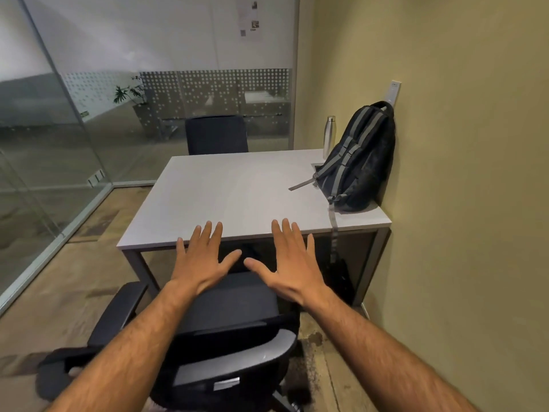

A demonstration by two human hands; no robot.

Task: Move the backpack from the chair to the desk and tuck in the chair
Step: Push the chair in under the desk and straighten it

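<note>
A black backpack (361, 162) with grey straps stands upright on the right rear of the white desk (225, 197), leaning against the wall. One strap hangs over the desk's front edge. A black office chair (225, 310) stands in front of the desk, its seat partly under the front edge, its backrest towards me. My left hand (202, 258) and my right hand (292, 263) hover side by side over the chair seat near the desk edge, palms down, fingers spread, holding nothing.
A steel bottle (329, 136) stands on the desk behind the backpack. A second dark chair (217, 135) sits at the far side of the desk. Glass partitions (44, 138) close off the left and back; a yellow wall (460, 203) runs along the right.
</note>
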